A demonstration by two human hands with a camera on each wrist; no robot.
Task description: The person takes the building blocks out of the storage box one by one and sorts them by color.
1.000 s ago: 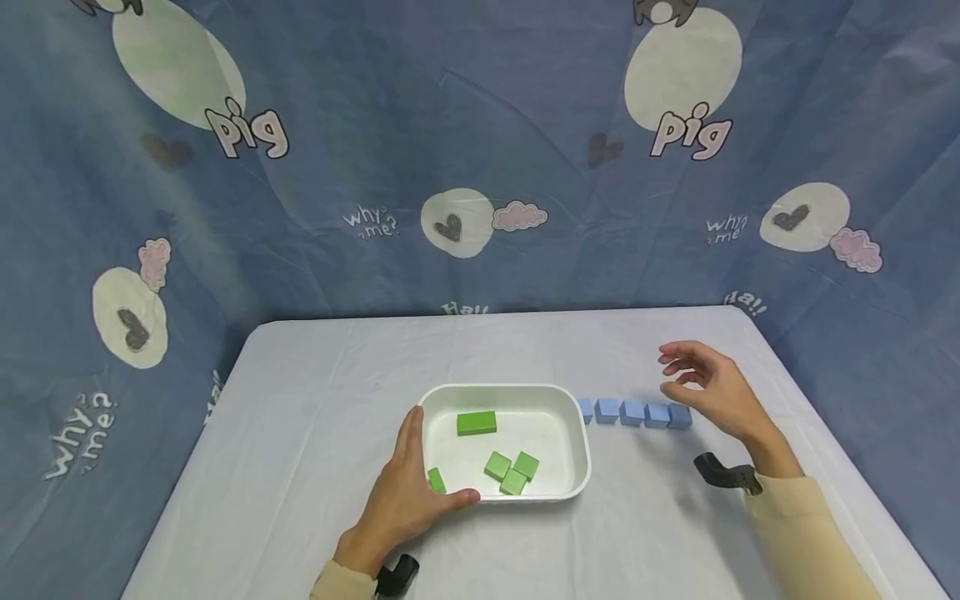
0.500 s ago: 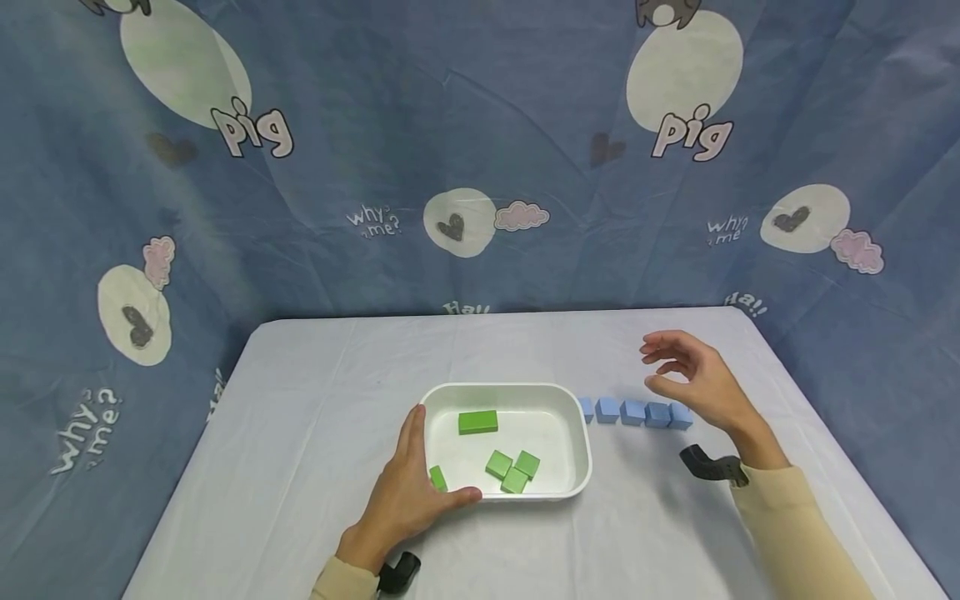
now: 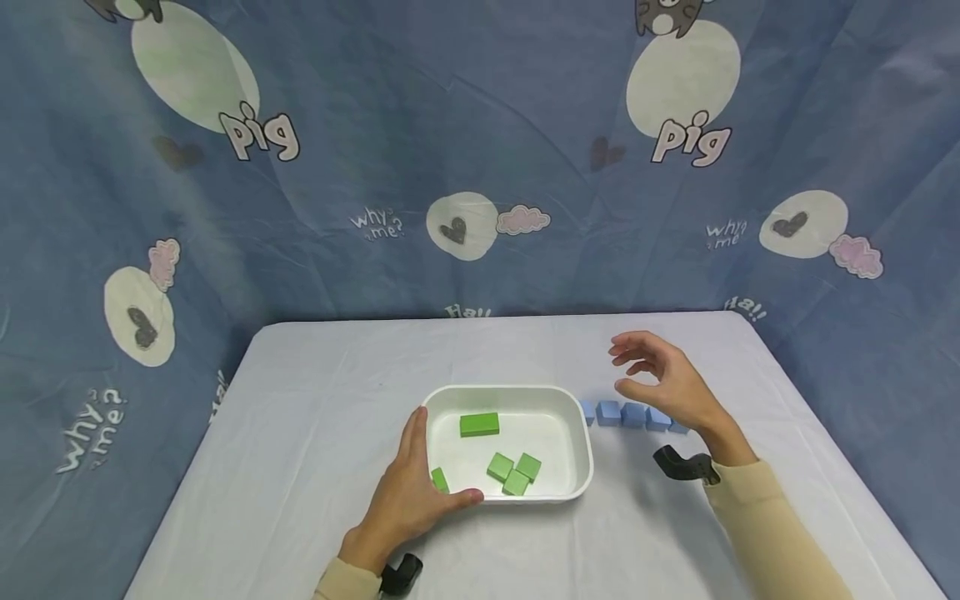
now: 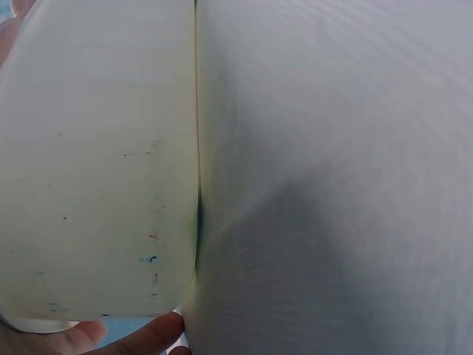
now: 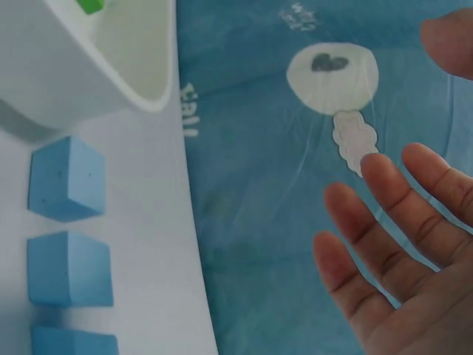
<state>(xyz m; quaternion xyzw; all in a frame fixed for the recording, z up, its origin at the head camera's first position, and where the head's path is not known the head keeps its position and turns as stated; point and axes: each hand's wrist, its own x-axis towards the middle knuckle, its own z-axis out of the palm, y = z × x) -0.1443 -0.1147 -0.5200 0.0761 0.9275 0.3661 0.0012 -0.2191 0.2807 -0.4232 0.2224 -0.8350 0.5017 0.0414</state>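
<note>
While we look down from the head view, we see the left hand [image 3: 408, 500] at the lower middle of the frame, resting against the near left corner of the white tray [image 3: 577, 442]. Its fingers lie along the left wall and the thumb runs along the near rim, so it grips the tray lightly at this corner. In the left wrist view the tray wall [image 4: 96, 163] fills the left half of the frame, and fingertips [image 4: 140, 336] show at the bottom edge.

Inside the tray we count 5 green blocks: 1 long block [image 3: 479, 424] near the far wall, 3 small blocks [image 3: 514, 472] close together near the front wall, and 1 small block [image 3: 438, 480] just beside the thumb.

To the right of the tray, the right hand [image 3: 663, 379] hovers above a row of blue cubes [image 3: 621, 413]. Its fingers are spread and relaxed, holding nothing. In the right wrist view the open palm [image 5: 414, 281] is at the lower right, apart from the blue cubes at the left edge.
</note>
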